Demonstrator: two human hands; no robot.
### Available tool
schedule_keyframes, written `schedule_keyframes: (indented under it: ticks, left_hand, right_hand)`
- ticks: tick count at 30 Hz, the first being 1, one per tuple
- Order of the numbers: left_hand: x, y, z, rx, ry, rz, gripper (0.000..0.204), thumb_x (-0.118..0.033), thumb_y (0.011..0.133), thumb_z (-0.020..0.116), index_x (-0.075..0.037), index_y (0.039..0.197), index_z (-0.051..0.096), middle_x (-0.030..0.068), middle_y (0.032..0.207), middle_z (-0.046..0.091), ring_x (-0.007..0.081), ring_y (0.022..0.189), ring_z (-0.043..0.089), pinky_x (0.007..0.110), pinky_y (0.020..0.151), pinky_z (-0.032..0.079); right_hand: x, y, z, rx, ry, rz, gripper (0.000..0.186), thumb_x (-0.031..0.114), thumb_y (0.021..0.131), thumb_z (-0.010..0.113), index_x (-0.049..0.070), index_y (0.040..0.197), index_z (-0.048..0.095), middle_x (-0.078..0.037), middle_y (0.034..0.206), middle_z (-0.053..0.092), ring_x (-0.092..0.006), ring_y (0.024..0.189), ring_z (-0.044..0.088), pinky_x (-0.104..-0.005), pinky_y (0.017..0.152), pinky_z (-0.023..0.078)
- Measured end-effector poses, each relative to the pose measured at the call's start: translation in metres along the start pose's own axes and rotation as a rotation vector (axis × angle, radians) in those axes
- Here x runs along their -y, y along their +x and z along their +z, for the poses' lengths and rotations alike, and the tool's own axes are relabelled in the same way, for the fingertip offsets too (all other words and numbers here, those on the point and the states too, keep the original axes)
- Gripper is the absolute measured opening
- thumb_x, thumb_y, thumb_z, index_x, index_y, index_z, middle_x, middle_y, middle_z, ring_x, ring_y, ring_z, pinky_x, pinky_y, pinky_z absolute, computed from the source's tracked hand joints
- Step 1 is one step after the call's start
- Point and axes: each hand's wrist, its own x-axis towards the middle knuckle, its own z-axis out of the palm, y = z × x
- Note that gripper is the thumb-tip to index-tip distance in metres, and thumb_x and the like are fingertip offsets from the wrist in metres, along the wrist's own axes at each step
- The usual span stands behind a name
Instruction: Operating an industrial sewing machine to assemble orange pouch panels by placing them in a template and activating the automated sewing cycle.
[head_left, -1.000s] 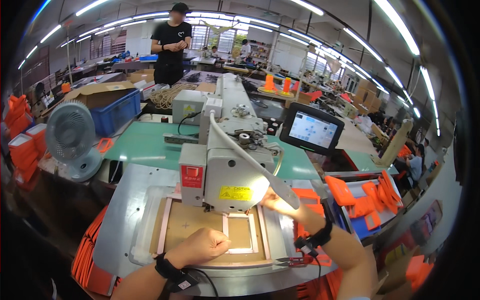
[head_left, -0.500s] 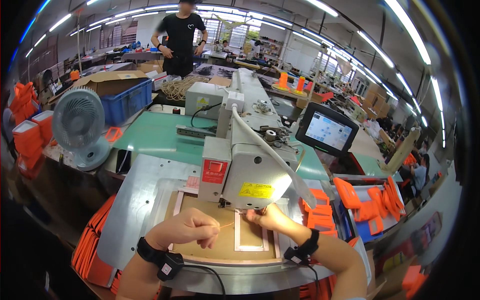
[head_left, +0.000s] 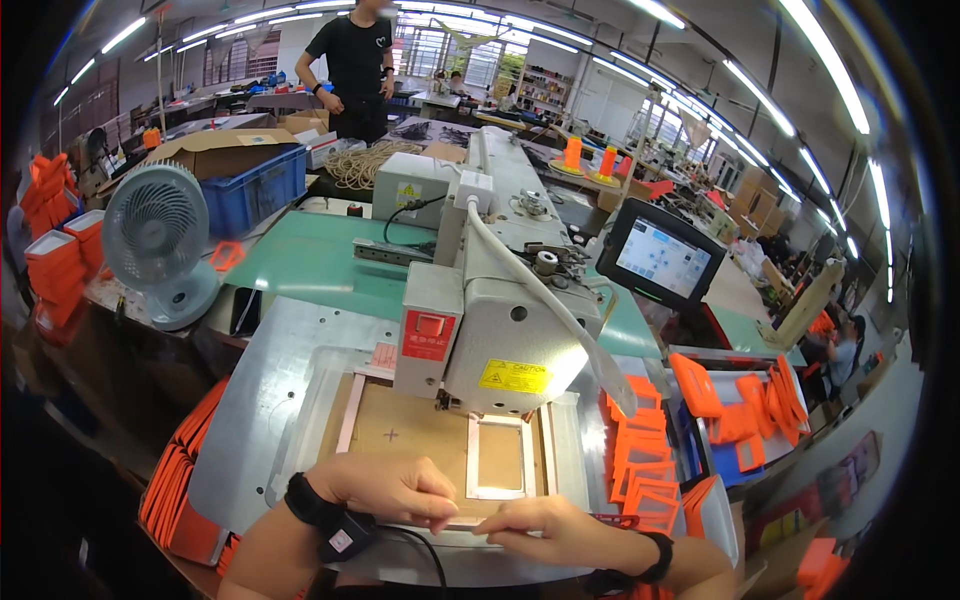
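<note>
My left hand [head_left: 405, 490] is closed, its fingertips pinched together over the front edge of the brown work board [head_left: 400, 415]. No thread can be made out between them now. Close by on the right, my right hand [head_left: 540, 525] has its fingers pressed together, pointing at the left fingertips; anything held there is too small to see. Beyond the hands, a pale rectangular frame [head_left: 498, 494] lies on the board under the head of the sewing machine [head_left: 510, 345]. Beside my right wrist is a small red-handled tool [head_left: 618, 520].
Orange frames [head_left: 640, 455] overlap on the right, next to a bin of orange pieces [head_left: 735, 420]. More orange pieces [head_left: 185, 470] stack at the left. A fan [head_left: 160, 240], a blue crate [head_left: 255, 190] and a touchscreen [head_left: 660, 255] stand around. A person [head_left: 350, 70] stands behind.
Both hands have come back from the machine head to the board's front edge, close together. The orange thread seen at my left fingertips no longer shows. The pale frame is more fully exposed.
</note>
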Motion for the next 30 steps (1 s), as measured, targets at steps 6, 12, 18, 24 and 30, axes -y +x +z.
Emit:
schedule_keyframes:
  ticks: [6, 12, 18, 24, 30]
  left_hand:
    - [0.036, -0.031, -0.042, -0.886, -0.254, -0.305, 0.03, -0.021, 0.099, 0.054, 0.002, 0.083, 0.065, 0.0092, 0.076, 0.066, 0.0208, 0.074, 0.069, 0.029, 0.064, 0.056]
    - [0.094, -0.028, -0.068, -1.112, -1.108, 0.26, 0.026, -0.016, 0.102, 0.05, 0.008, 0.098, 0.06, 0.0155, 0.081, 0.066, 0.0308, 0.081, 0.071, 0.039, 0.077, 0.063]
    - [0.101, -0.025, -0.07, -1.222, -1.222, 0.334, 0.021, -0.006, 0.095, 0.058, 0.012, 0.106, 0.058, 0.0192, 0.094, 0.064, 0.0333, 0.089, 0.069, 0.04, 0.085, 0.061]
    - [0.103, -0.029, -0.066, -1.389, -1.133, 0.372, 0.021, -0.008, 0.095, 0.058, 0.01, 0.106, 0.058, 0.0174, 0.095, 0.063, 0.0309, 0.087, 0.068, 0.039, 0.083, 0.061]
    - [0.11, -0.023, -0.07, -1.358, -1.163, 0.397, 0.025, -0.006, 0.093, 0.059, 0.013, 0.109, 0.055, 0.0198, 0.1, 0.06, 0.0333, 0.092, 0.066, 0.04, 0.085, 0.06]
  right_hand:
    - [-0.006, -0.074, -0.017, -0.295, -0.768, 0.34, 0.014, 0.009, 0.082, 0.069, 0.004, 0.094, 0.064, -0.011, 0.085, 0.06, -0.0304, 0.08, 0.062, -0.0412, 0.067, 0.052]
    - [-0.032, -0.124, -0.002, -0.346, -0.771, 0.462, 0.017, 0.011, 0.081, 0.069, 0.006, 0.096, 0.062, -0.013, 0.084, 0.062, -0.0314, 0.081, 0.062, -0.0424, 0.071, 0.049]
    - [-0.037, -0.127, 0.001, -0.465, -0.767, 0.281, 0.013, 0.012, 0.086, 0.064, 0.005, 0.097, 0.061, -0.015, 0.083, 0.061, -0.0346, 0.081, 0.061, -0.0433, 0.07, 0.047]
    - [0.023, -0.118, -0.077, -0.582, -0.584, 0.245, 0.015, 0.008, 0.089, 0.06, 0.001, 0.101, 0.063, -0.014, 0.082, 0.062, -0.0292, 0.077, 0.062, -0.0392, 0.067, 0.049]
    - [0.078, 0.004, -0.196, -0.793, -0.448, 0.053, 0.018, 0.008, 0.096, 0.053, -0.001, 0.11, 0.061, -0.017, 0.085, 0.065, -0.028, 0.075, 0.065, -0.0348, 0.067, 0.049]
